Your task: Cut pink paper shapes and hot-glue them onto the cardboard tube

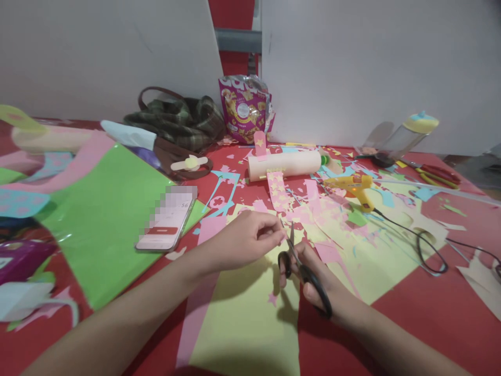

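Note:
My right hand [313, 277] grips black-handled scissors [300, 263], their blades parted a little and pointing up and away from me. Thumb and fingers of my left hand [256, 235] are pinched together right beside the blade tips; whatever they hold is too small to make out. Beneath both hands lies a pale yellow sheet [242, 324] with a small pink star [272, 298] on it, overlapping a pink paper strip [195, 318]. Beyond the hands rests a cream paper tube [289, 165] with pink star-patterned strips [277, 190] attached.
A yellow glue gun [354, 189] with a black cord lies right of the tube amid paper scraps. On the left are a phone [166, 222] and green sheet [97, 219]. Behind stand a snack bag [246, 109] and clear bottle [407, 138]; red-handled pliers [438, 175] lie far right.

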Motion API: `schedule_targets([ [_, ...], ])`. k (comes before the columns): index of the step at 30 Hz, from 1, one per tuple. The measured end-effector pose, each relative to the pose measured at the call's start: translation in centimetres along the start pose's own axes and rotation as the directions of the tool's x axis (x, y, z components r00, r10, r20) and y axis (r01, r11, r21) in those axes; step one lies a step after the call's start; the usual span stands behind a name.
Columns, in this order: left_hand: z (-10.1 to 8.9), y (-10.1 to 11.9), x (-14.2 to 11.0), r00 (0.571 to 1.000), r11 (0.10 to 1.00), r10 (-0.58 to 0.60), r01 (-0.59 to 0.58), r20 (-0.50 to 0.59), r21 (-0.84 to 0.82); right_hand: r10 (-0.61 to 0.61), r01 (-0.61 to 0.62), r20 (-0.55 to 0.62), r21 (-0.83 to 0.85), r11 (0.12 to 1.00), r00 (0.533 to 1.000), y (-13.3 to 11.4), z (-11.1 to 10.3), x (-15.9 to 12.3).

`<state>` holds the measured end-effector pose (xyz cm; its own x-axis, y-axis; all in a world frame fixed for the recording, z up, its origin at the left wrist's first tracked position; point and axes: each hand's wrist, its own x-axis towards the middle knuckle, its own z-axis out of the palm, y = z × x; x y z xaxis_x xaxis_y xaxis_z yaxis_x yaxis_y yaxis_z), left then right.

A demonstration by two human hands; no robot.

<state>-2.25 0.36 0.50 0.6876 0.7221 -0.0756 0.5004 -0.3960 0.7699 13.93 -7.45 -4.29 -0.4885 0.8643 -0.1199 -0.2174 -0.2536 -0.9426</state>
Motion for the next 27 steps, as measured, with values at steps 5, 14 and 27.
schedule_targets([
  [5,-0.02,0.05,-0.05,1.000,1.000,0.010,-0.010,0.001,-0.014,0.001,-0.001,0.014,-0.001,1.000,1.000,0.02,-0.06,0.01],
  [14,0.16,0.12,-0.14,1.000,1.000,0.009,-0.009,-0.008,-0.008,-0.001,0.000,0.019,0.016,1.000,1.000,-0.13,0.00,0.14],
  [27,0.29,0.04,-0.09,1.000,1.000,0.014,-0.014,-0.010,0.008,-0.063,0.061,0.033,0.078,0.995,0.997,0.47,-0.23,-0.06],
])
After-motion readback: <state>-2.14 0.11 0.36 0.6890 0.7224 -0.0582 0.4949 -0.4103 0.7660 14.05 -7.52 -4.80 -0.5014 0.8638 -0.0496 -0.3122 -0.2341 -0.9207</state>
